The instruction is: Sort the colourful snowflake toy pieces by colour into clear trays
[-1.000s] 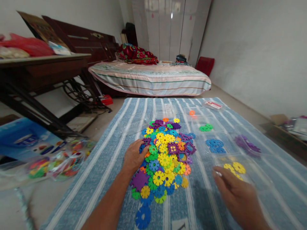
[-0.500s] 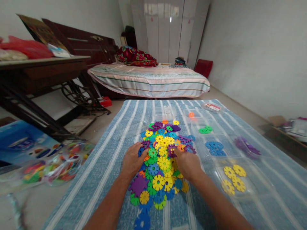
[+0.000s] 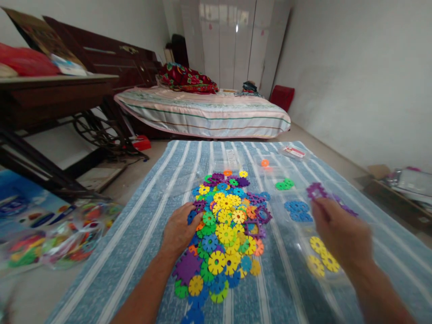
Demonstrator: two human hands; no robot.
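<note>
A heap of notched plastic disc pieces (image 3: 225, 233) in yellow, blue, green, orange and purple lies on the striped cloth. My left hand (image 3: 180, 229) rests at the heap's left side, thumb and fingers apart around dark purple and blue pieces. At the right, my right hand (image 3: 340, 229) pinches a purple openwork piece (image 3: 316, 191), held just left of other purple pieces (image 3: 346, 207) in a clear tray. Below that hand, several yellow discs (image 3: 317, 266) sit in another clear tray, partly covered by it. The right hand is slightly blurred.
Clear trays hold blue discs (image 3: 298, 211), green discs (image 3: 285, 184) and an orange disc (image 3: 265, 163). A clear box with a red label (image 3: 294, 152) lies at the table's far right corner. Bags of coloured pieces (image 3: 64, 238) sit left of the table; a bed (image 3: 202, 112) stands beyond.
My right hand has left the heap and moved right, carrying a purple piece to the trays. My left hand stays at the heap's left side. The view has shifted slightly.
</note>
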